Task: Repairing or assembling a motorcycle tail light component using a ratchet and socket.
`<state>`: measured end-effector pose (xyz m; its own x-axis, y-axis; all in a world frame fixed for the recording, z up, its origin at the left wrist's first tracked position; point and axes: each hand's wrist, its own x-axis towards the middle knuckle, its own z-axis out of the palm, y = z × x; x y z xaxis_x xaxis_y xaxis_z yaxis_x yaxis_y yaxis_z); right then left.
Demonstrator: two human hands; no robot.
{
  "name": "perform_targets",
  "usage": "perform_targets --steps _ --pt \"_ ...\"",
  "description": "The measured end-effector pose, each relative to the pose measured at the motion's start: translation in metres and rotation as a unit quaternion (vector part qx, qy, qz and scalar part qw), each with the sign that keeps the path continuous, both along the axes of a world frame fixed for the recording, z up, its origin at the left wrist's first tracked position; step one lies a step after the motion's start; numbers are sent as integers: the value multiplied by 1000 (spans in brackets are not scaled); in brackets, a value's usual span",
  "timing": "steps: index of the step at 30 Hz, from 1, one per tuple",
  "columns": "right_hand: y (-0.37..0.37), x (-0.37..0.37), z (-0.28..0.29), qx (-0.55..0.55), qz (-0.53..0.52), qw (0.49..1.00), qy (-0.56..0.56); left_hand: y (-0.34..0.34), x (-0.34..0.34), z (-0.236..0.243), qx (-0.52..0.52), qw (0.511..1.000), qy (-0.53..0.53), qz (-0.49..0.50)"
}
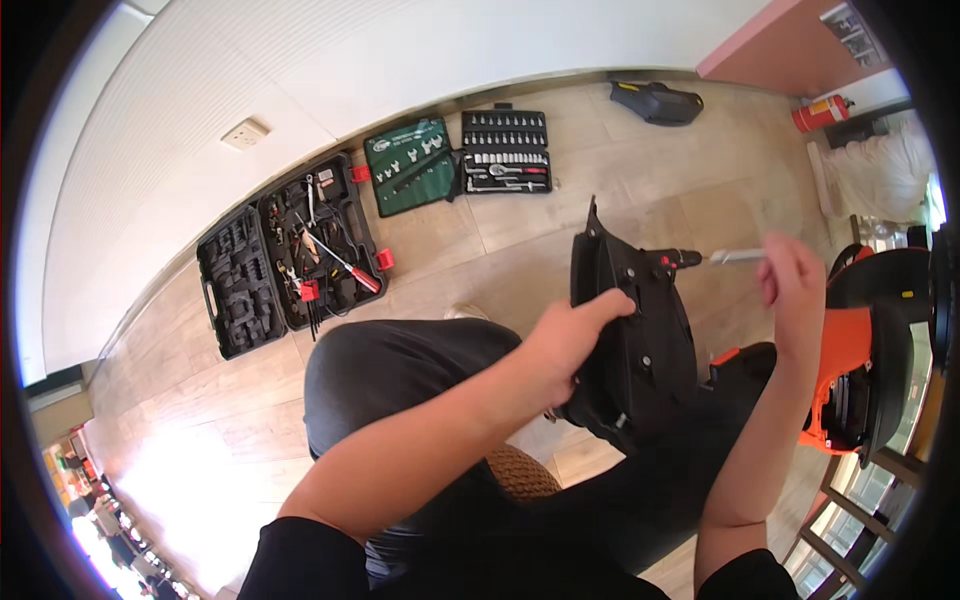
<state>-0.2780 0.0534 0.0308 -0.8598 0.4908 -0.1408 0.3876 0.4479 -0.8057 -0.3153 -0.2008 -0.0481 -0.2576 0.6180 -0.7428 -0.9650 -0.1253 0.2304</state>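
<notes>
My left hand grips the near edge of a black plastic housing, its thumb lying over the rim. The housing is held tilted above my lap, and several small round metal fasteners show on its side. A black fitting with red spots sticks out from the housing's upper right. My right hand is closed around one end of a slim silver wrench. The wrench's other end points left at the fitting; I cannot tell whether they touch.
Along the wall lie an open black tool case with a red-handled screwdriver, a green wrench pouch and a socket set. A black plastic part rests beyond. An orange-and-black machine and a fire extinguisher are at right.
</notes>
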Motion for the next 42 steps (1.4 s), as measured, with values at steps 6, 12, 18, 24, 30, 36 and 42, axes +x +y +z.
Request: perform_targets --steps 6,12,18,24,30,36,42 --pt "54 -117 -164 -177 91 971 -130 -10 31 7 -54 989 22 135" --pt "13 -221 -409 -8 302 946 -115 -62 27 56 -124 953 -75 265" --pt "-90 -274 -479 81 303 944 -99 -56 -16 -23 -156 942 -106 280" --pt "-138 -277 -457 337 390 843 154 -62 -34 -57 -173 936 -111 284" --pt "-156 -255 -493 183 446 873 78 -69 -41 -66 -171 938 -101 286" --pt "-175 -256 -503 187 389 897 102 -77 -40 -66 -181 936 -89 289" --pt "-187 -262 -509 228 387 891 63 -83 -41 -60 -182 937 -72 291"
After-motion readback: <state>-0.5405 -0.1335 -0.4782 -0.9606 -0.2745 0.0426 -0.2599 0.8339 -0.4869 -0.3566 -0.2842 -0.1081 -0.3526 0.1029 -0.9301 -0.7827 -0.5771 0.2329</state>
